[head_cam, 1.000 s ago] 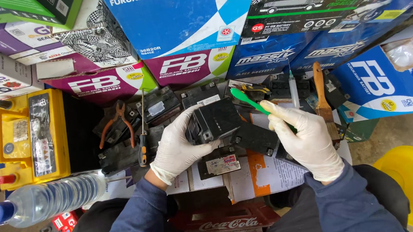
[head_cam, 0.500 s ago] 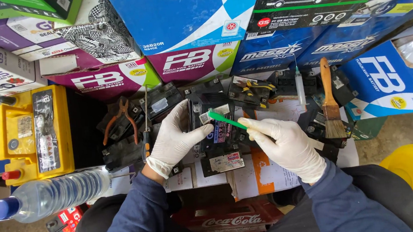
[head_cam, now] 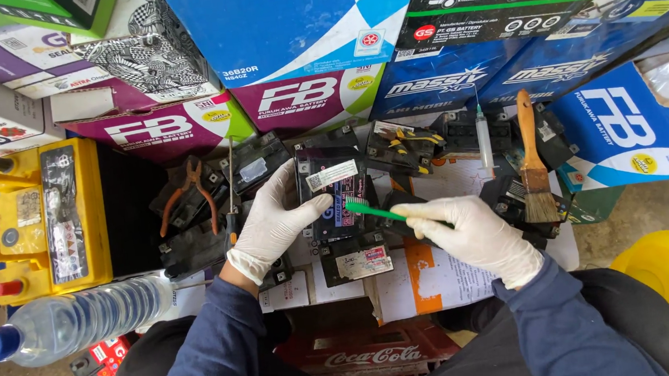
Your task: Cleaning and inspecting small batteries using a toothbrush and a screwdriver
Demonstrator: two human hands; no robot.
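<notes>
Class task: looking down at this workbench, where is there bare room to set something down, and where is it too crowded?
The freest patch is the papers between the right hand and the lap. A smaller one lies between the syringe and the green toothbrush. It is crowded around the left hand: small black batteries, pliers and the held battery.

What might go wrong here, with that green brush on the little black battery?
The left hand grips the small black battery only by one side, so it might tip under the green toothbrush held by the right hand. Loosened grime could land on the papers underneath. The right sleeve might knock the paintbrush nearby.
</notes>
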